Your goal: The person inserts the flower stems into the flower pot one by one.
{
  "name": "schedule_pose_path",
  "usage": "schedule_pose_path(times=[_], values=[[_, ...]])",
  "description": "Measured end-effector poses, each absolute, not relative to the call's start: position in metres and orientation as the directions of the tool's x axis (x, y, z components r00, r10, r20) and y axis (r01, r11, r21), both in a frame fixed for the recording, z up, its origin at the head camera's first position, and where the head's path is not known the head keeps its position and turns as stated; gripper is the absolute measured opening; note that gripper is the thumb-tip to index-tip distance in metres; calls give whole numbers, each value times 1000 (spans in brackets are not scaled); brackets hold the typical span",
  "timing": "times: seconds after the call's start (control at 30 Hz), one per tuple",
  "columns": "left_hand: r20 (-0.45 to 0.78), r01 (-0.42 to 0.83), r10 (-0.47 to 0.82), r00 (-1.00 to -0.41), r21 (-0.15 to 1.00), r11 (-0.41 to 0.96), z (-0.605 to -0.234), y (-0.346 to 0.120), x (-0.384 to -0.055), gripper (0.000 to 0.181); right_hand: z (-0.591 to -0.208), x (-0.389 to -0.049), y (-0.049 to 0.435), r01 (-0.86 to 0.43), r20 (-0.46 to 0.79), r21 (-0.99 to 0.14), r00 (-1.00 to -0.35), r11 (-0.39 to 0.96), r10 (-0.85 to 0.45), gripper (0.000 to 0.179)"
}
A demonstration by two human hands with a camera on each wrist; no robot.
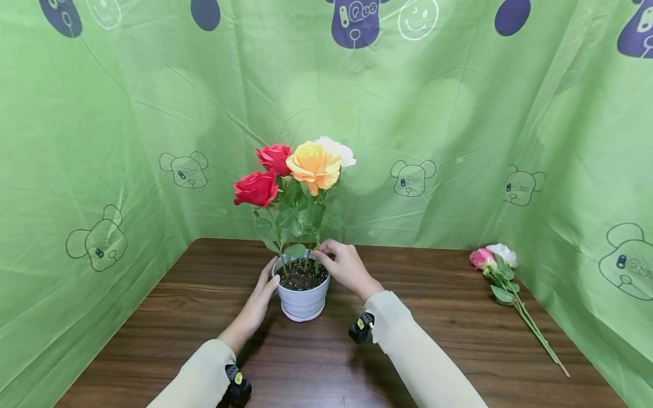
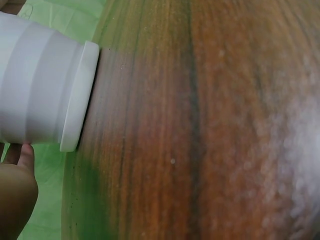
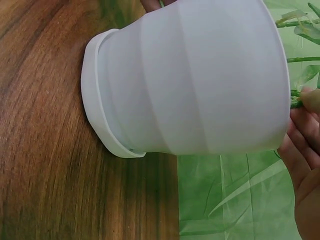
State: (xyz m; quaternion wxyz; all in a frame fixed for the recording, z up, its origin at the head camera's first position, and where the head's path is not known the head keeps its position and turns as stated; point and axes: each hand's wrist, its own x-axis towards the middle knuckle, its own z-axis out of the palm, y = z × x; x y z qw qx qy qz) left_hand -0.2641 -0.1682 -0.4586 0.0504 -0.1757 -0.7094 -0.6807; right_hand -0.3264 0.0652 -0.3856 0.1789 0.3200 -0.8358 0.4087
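A white ribbed flowerpot [image 1: 304, 303] on a matching saucer holds dark soil [image 1: 302, 276] and several upright roses. Two red roses [image 1: 257, 188] lean to the left, a yellow-orange rose [image 1: 314, 165] is in front, and a white rose [image 1: 336, 151] stands behind it. My left hand [image 1: 258, 297] rests against the pot's left side, thumb near the rim, fingers fairly straight. At the right rim, my right hand [image 1: 348, 268] pinches a green stem [image 3: 296, 100] low down, just above the pot. Which bloom this stem carries is hard to tell among the leaves.
On the right of the brown wooden table [image 1: 408, 340] lie a pink rose [image 1: 482, 259] and a white flower [image 1: 503, 254] with long stems. Green printed cloth [image 1: 439, 113] hangs around the back and sides. Each wrist carries a small black camera [image 1: 361, 327].
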Motion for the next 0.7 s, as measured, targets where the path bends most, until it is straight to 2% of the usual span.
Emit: schedule_pose_path(times=[0.4,0.7], values=[[315,322,183,-931,947,8,-458,-167,-266,56,-385,-324,62,-623,532,-627,-781,468,-326,16],[306,315,182,-934,949,20,-458,-168,-265,56,-382,-321,68,-625,531,-643,-780,443,-329,18]])
